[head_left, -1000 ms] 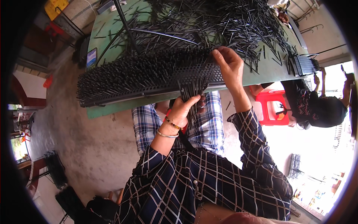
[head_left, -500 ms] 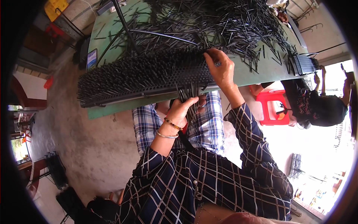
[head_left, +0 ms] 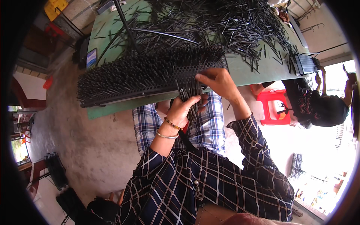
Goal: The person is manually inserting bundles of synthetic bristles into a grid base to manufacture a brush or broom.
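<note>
Perforated rack (head_left: 180, 74) along near table edge (head_left: 108, 111)

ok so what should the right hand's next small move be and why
Perhaps the right hand should pinch one from the bundle of thin black sticks: it is close to their tips, the left hand grips them, and the black perforated panel nearby shows bare holes.
</note>
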A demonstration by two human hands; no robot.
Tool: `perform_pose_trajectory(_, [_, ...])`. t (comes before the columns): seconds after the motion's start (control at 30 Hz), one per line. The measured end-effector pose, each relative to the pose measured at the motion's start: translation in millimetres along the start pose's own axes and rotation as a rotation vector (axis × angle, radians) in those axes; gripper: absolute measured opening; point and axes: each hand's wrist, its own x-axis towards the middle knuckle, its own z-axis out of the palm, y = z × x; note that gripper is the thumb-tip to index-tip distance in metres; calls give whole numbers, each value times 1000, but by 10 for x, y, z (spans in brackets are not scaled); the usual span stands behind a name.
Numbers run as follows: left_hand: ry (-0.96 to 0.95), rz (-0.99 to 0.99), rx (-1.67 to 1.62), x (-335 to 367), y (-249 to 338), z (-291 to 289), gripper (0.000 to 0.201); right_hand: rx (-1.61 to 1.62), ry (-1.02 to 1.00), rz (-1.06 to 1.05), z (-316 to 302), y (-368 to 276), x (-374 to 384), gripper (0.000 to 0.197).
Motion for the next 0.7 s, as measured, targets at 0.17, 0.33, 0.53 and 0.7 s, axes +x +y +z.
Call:
perform_pose_trajectory(0.17, [-11,-17,-37,17,-45,-40,24,337,-14,219,-64,36,-36,30])
perform_pose_trajectory(0.33, [18,-61,-63,76,-86,-114,27,252,294,-15,-239,24,201,30])
perform_pose_trajectory(0.53, [43,-90,-84,84,-54,-64,24,62,445,-216,-159,119,444,23])
perform_pose_trajectory(0.7, [51,-72,-95,67,-62,-84,18,67,414,-254,-122,176,459,21])
